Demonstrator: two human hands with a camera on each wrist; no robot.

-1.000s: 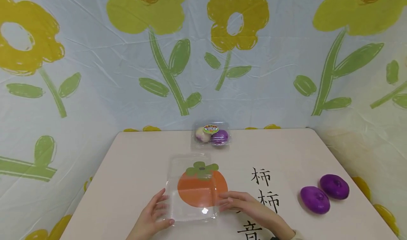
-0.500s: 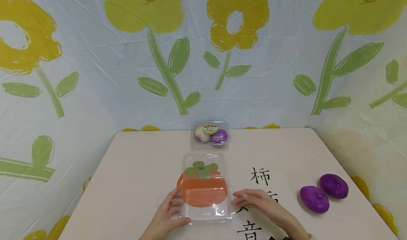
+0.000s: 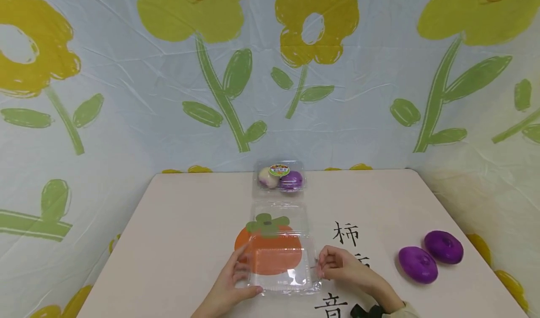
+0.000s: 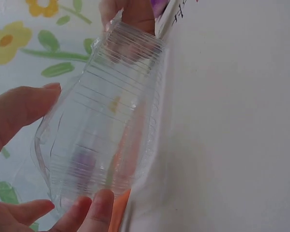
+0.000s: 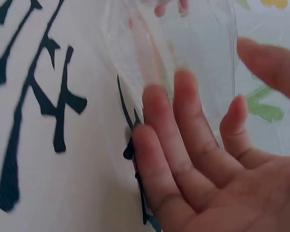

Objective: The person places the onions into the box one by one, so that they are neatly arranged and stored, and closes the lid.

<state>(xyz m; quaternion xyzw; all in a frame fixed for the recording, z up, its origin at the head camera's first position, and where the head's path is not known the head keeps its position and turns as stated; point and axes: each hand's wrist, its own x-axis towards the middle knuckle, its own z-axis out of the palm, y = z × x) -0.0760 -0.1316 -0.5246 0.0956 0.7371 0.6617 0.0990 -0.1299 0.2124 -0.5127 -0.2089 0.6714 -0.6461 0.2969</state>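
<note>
A clear plastic clamshell box [image 3: 287, 285] stands in front of me over the orange persimmon print, a seam running across it. My left hand [image 3: 229, 280] grips its left side, thumb at the front left corner and fingers along the wall. In the left wrist view, fingertips [image 4: 101, 205] press low on the ridged wall while the thumb meets the rim. At the opposite side, my right hand [image 3: 343, 269] pinches the edge with curled fingers. The right wrist view has its fingers [image 5: 157, 111] against the clear wall, thumb tip at the rim.
Two purple onion-like vegetables [image 3: 430, 257] lie at the right. Near the back edge is a labelled clear box [image 3: 279, 187] holding a whitish and a purple vegetable. Black characters [image 3: 346, 233] are printed on the pale table [image 3: 181, 224]. Flowered cloth [image 3: 337, 112] surrounds it.
The clear box has slid right, both hands moving with it. My right fingers, earlier straighter beside the box, now curl in at its right edge.
</note>
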